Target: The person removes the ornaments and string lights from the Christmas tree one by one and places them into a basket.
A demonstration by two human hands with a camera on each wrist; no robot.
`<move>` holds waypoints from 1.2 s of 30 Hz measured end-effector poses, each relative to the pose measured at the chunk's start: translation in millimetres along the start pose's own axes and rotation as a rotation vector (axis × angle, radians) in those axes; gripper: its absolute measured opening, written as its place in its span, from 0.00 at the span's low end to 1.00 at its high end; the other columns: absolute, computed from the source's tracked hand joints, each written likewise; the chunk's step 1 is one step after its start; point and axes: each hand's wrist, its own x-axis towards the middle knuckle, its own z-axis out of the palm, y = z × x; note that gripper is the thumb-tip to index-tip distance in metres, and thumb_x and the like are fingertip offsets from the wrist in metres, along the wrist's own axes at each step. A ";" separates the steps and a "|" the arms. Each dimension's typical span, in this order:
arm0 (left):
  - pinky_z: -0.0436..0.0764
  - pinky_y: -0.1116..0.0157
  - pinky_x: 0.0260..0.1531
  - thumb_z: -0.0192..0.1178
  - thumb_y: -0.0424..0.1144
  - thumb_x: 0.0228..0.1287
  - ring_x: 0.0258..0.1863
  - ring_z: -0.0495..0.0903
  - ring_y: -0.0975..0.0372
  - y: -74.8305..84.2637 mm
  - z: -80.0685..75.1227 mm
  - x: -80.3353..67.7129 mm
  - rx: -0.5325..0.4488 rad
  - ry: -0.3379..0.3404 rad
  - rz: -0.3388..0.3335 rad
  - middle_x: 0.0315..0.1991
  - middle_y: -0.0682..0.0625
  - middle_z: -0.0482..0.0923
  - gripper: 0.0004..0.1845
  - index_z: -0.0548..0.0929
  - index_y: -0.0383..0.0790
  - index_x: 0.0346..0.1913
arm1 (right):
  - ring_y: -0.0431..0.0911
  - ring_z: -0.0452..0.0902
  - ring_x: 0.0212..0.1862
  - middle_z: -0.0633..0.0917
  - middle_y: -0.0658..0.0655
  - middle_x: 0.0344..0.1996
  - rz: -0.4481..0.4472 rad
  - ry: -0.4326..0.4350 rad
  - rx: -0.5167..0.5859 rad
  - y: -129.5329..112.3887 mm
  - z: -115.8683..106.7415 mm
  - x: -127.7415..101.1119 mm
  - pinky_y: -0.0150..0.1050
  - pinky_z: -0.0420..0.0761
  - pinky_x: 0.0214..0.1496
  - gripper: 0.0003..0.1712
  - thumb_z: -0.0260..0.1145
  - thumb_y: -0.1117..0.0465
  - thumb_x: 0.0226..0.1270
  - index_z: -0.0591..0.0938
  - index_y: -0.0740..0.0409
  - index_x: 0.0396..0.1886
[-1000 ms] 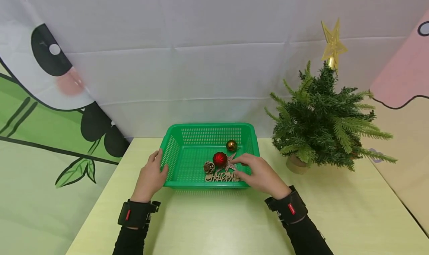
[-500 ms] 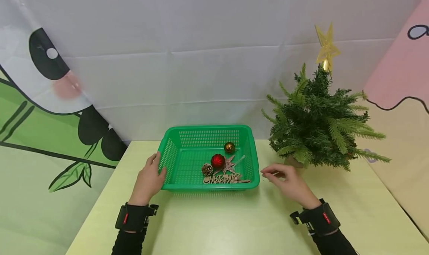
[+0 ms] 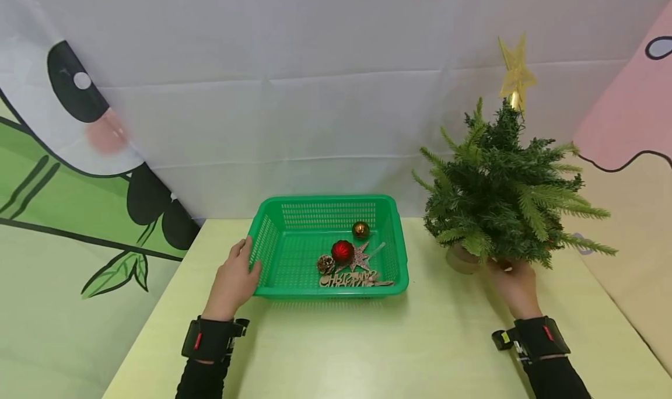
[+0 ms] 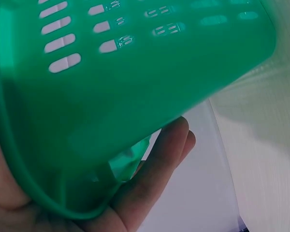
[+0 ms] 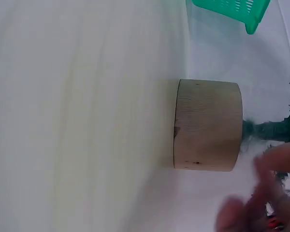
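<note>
My left hand [image 3: 234, 279] grips the left rim of a green plastic basket [image 3: 336, 292], its thumb over the edge and fingers outside. Towards the basket's right side lie a red ball ornament [image 3: 343, 251], a gold ball ornament [image 3: 360, 230], a pinecone [image 3: 325, 264], a glittery star [image 3: 360, 258] and wooden "Christmas" lettering [image 3: 349, 279]. My right hand [image 3: 515, 285] reaches under the lower branches of a small Christmas tree [image 3: 499, 206], beside its wooden pot [image 5: 208, 125]. Branches cover the fingertips in the head view, and they blur in the right wrist view; I cannot tell whether they hold anything.
A gold star topper [image 3: 517, 75] crowns the tree at the right of the pale yellow table [image 3: 357, 346]. Behind the table hangs a light cloth backdrop [image 3: 294, 119] with cartoon shapes. The basket stands near the table's back edge, left of the tree.
My right hand has left the inside of the basket and travelled right, to beneath the tree's branches. My left hand has kept its grip on the rim.
</note>
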 end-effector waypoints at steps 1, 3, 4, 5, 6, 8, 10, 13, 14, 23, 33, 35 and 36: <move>0.74 0.35 0.60 0.49 0.38 0.80 0.61 0.76 0.29 0.9 -0.4 0.2 -0.001 0.002 0.003 0.77 0.24 0.53 0.35 0.51 0.24 0.81 | 0.64 0.77 0.53 0.72 0.79 0.64 0.025 -0.022 0.043 1.6 -2.1 1.3 0.56 0.80 0.51 0.30 0.59 0.57 0.81 0.69 0.70 0.73; 0.74 0.34 0.60 0.49 0.38 0.80 0.61 0.76 0.29 1.8 -0.4 0.8 0.001 0.006 0.006 0.77 0.24 0.54 0.35 0.51 0.24 0.81 | 0.71 0.65 0.70 0.60 0.77 0.75 0.046 -0.110 0.143 5.2 -4.3 6.3 0.63 0.73 0.67 0.41 0.60 0.54 0.81 0.55 0.64 0.83; 0.74 0.34 0.60 0.49 0.38 0.80 0.60 0.76 0.29 1.9 -0.1 1.2 0.002 0.007 0.006 0.77 0.24 0.54 0.35 0.51 0.24 0.81 | 0.72 0.56 0.76 0.53 0.75 0.80 0.051 -0.167 0.193 7.0 -5.0 9.1 0.66 0.66 0.73 0.46 0.61 0.54 0.80 0.48 0.60 0.85; 0.75 0.34 0.60 0.49 0.38 0.81 0.60 0.77 0.30 2.0 0.4 1.4 0.002 0.006 0.005 0.77 0.24 0.54 0.35 0.51 0.24 0.81 | 0.72 0.48 0.80 0.47 0.71 0.83 0.054 -0.219 0.241 8.7 -5.2 12.6 0.66 0.60 0.77 0.50 0.63 0.54 0.80 0.43 0.55 0.87; 0.75 0.35 0.59 0.49 0.38 0.81 0.60 0.77 0.30 2.1 1.1 1.6 0.001 0.003 0.004 0.77 0.24 0.54 0.35 0.51 0.24 0.81 | 0.71 0.42 0.81 0.43 0.67 0.84 0.053 -0.258 0.274 10.7 -4.9 15.7 0.64 0.58 0.79 0.52 0.64 0.54 0.79 0.40 0.49 0.87; 0.75 0.35 0.59 0.49 0.38 0.81 0.59 0.78 0.30 1.8 2.6 1.8 0.000 -0.006 0.002 0.77 0.24 0.53 0.35 0.51 0.25 0.81 | 0.68 0.37 0.82 0.40 0.61 0.85 0.042 -0.310 0.310 14.1 -3.8 20.5 0.61 0.58 0.80 0.54 0.66 0.56 0.77 0.39 0.38 0.86; 0.76 0.36 0.58 0.49 0.38 0.81 0.58 0.78 0.31 1.7 3.9 1.6 0.000 -0.013 0.001 0.77 0.24 0.53 0.36 0.50 0.25 0.81 | 0.68 0.36 0.83 0.42 0.60 0.85 0.021 -0.331 0.324 16.7 -2.7 23.5 0.60 0.58 0.80 0.54 0.66 0.57 0.77 0.41 0.31 0.85; 0.77 0.36 0.57 0.49 0.38 0.81 0.58 0.79 0.31 1.6 4.7 1.0 0.006 -0.011 0.002 0.77 0.24 0.53 0.36 0.50 0.25 0.81 | 0.68 0.41 0.82 0.47 0.63 0.85 0.003 -0.330 0.294 19.2 -0.7 25.9 0.60 0.60 0.80 0.52 0.67 0.56 0.76 0.44 0.30 0.85; 0.77 0.36 0.57 0.49 0.38 0.81 0.58 0.79 0.31 1.6 4.4 0.7 0.006 -0.008 0.002 0.77 0.24 0.53 0.35 0.51 0.25 0.81 | 0.69 0.46 0.81 0.52 0.65 0.83 0.007 -0.322 0.266 19.3 0.0 26.1 0.60 0.63 0.78 0.50 0.67 0.54 0.76 0.46 0.31 0.85; 0.72 0.34 0.62 0.48 0.38 0.81 0.63 0.75 0.30 0.2 2.5 -0.7 -0.004 -0.008 -0.021 0.78 0.25 0.53 0.35 0.50 0.25 0.81 | 0.70 0.41 0.82 0.51 0.66 0.84 0.220 -0.482 0.258 0.8 8.9 29.6 0.70 0.51 0.79 0.40 0.63 0.43 0.77 0.66 0.55 0.80; 0.74 0.35 0.61 0.49 0.38 0.81 0.63 0.75 0.30 0.2 2.0 -0.5 0.003 -0.006 -0.014 0.78 0.24 0.53 0.35 0.51 0.25 0.81 | 0.45 0.43 0.85 0.58 0.41 0.82 0.053 -0.514 0.445 12.7 13.7 33.2 0.50 0.54 0.83 0.39 0.63 0.58 0.79 0.59 0.40 0.84; 0.74 0.35 0.61 0.48 0.38 0.81 0.62 0.75 0.30 0.1 1.7 -0.6 0.006 -0.008 -0.014 0.78 0.24 0.53 0.35 0.51 0.25 0.81 | 0.34 0.55 0.80 0.65 0.37 0.77 0.007 -0.486 0.459 16.5 15.0 33.4 0.37 0.65 0.77 0.38 0.63 0.61 0.78 0.62 0.42 0.83; 0.74 0.35 0.60 0.48 0.38 0.81 0.62 0.75 0.30 0.1 1.6 -0.7 0.007 -0.009 -0.014 0.78 0.24 0.53 0.35 0.51 0.25 0.81 | 0.29 0.60 0.76 0.67 0.36 0.75 -0.009 -0.461 0.450 17.7 15.7 33.6 0.30 0.67 0.73 0.39 0.64 0.62 0.77 0.62 0.42 0.83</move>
